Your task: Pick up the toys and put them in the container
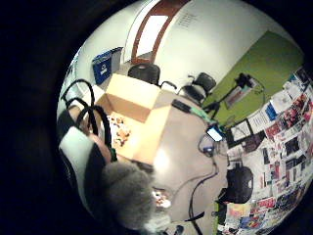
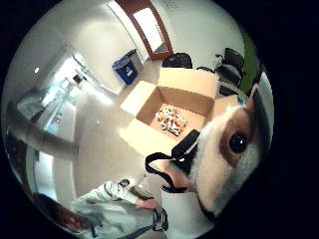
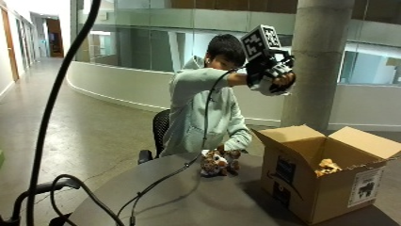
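In the outside view my gloved right hand (image 3: 270, 74) is raised high, above and to the left of the open cardboard box (image 3: 325, 188). Its fingers are curled round a plush toy with a white and brown face (image 2: 227, 154) and grey fur (image 1: 127, 193), which fills the palm views. The box (image 2: 174, 102) stands on the round table (image 3: 188, 197) with its flaps spread, and several small toys (image 2: 171, 120) lie inside. A spotted plush toy (image 3: 219, 163) sits on the table in front of the person, with the bare left hand (image 3: 233, 151) beside it.
Black cables (image 3: 163, 181) trail across the table from the glove. A phone (image 1: 214, 133) and more cables lie on the far side of the table. Office chairs (image 1: 145, 72) and a blue bin (image 1: 102, 67) stand beyond it. A concrete column (image 3: 319, 61) rises behind the box.
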`<control>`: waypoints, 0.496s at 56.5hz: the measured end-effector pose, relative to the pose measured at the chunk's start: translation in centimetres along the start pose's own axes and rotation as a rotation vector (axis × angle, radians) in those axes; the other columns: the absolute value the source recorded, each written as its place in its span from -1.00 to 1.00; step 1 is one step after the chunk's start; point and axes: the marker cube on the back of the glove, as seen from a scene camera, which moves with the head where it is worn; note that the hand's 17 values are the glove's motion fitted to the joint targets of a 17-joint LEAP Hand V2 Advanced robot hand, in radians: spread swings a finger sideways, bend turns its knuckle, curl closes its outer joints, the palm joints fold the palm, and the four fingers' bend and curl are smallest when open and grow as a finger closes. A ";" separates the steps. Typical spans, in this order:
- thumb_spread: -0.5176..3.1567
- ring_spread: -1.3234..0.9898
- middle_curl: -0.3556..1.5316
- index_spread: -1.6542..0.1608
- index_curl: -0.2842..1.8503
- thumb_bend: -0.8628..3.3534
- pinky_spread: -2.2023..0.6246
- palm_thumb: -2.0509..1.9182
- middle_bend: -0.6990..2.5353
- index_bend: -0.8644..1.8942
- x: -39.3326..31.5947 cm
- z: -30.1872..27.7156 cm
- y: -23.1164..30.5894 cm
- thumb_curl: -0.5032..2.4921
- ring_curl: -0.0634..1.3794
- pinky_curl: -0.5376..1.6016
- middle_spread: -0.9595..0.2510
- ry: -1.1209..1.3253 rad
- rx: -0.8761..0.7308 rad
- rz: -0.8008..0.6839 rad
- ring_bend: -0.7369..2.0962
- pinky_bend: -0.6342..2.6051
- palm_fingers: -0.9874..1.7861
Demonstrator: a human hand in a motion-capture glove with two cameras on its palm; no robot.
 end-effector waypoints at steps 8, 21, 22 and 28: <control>-0.30 -0.12 0.28 0.41 0.36 -0.60 0.34 0.27 0.13 0.13 -1.9 3.9 -3.8 -0.07 0.01 0.08 0.26 -0.050 -0.027 0.027 0.52 0.03 0.43; -0.12 -0.03 0.13 0.45 0.26 -0.63 0.46 0.10 -0.14 -0.02 -3.7 7.6 -5.2 -0.21 -0.14 0.06 0.34 -0.073 -0.219 0.010 0.13 0.01 -0.44; -0.11 -0.01 0.10 0.45 0.24 -0.63 0.47 0.08 -0.17 -0.04 -3.7 7.5 -5.2 -0.23 -0.20 0.04 0.36 -0.081 -0.215 0.007 0.08 0.02 -0.46; -0.07 0.04 0.01 0.46 0.12 -0.61 0.53 0.03 -0.27 -0.14 -2.9 6.3 -4.2 -0.29 -0.39 -0.04 0.43 -0.090 -0.221 0.002 -0.06 -0.01 -0.40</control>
